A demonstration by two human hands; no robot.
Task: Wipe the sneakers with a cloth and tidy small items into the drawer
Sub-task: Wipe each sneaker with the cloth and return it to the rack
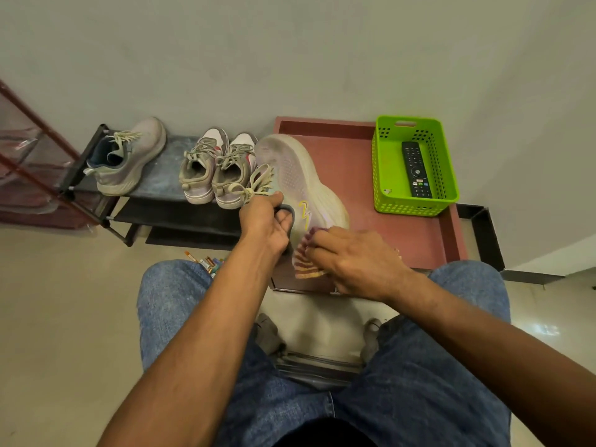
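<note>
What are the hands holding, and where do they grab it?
The left hand grips the sneaker at its collar opening, near the laces. The right hand presses a striped cloth against the sneaker's heel side.

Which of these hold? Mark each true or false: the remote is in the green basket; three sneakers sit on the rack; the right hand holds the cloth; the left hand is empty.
1. The remote lies in the green basket. True.
2. Three sneakers sit on the rack. True.
3. The right hand holds the cloth. True; it presses it against the held sneaker.
4. The left hand is empty. False; it grips that sneaker at its opening.
</note>
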